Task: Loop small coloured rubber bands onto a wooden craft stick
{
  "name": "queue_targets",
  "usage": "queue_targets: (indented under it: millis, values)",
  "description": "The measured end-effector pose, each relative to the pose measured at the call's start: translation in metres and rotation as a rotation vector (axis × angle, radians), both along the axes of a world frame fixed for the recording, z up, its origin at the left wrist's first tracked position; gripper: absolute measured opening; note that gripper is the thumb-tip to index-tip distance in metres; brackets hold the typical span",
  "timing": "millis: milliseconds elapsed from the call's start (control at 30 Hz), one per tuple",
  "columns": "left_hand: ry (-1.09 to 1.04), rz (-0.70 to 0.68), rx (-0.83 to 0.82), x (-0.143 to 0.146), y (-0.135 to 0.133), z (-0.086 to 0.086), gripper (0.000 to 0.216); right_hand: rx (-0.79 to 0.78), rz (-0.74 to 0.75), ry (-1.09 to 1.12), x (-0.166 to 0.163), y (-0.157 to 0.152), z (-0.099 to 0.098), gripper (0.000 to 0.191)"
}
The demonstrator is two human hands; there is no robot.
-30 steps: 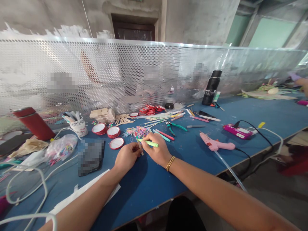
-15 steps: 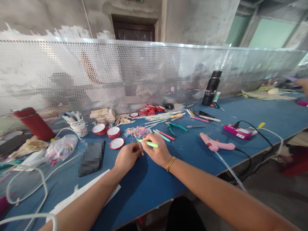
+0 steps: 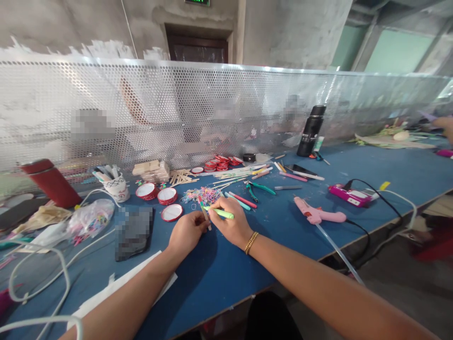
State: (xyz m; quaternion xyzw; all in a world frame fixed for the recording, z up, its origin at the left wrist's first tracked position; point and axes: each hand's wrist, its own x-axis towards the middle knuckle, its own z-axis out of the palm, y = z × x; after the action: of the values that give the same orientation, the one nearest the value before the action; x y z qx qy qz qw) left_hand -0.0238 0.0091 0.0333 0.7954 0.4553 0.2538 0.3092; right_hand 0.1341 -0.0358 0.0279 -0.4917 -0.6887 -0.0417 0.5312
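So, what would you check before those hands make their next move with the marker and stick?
1. Stick pinned by the left hand: ok.
2. Marker gripped in the right hand: ok.
3. Marker tip on the stick: ok.
4. Ink laying down evenly: cannot tell.
5. Glue gun lying apart from both hands: ok.
6. Bands heaped right behind the stick, perhaps in the way: not ok.

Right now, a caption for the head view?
Right hand holds a green marker to a stick pinned by left hand on blue table.
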Motion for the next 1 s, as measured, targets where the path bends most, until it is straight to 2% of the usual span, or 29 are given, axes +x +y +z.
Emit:
queue_targets:
  millis: [733, 1000]
  values:
    - [-0.011, 0.026, -0.021, -0.0035, -0.0029, 0.0037, 0.018, 0.035, -0.014, -0.013, -0.0070, 0.0052, -0.0042, 0.012]
    - [0.004, 0.023, 0.020, -0.0043, -0.0047, 0.0037, 0.016, 0.015, 0.002, -0.010, -0.0067, 0.0023, -0.0019, 0.014]
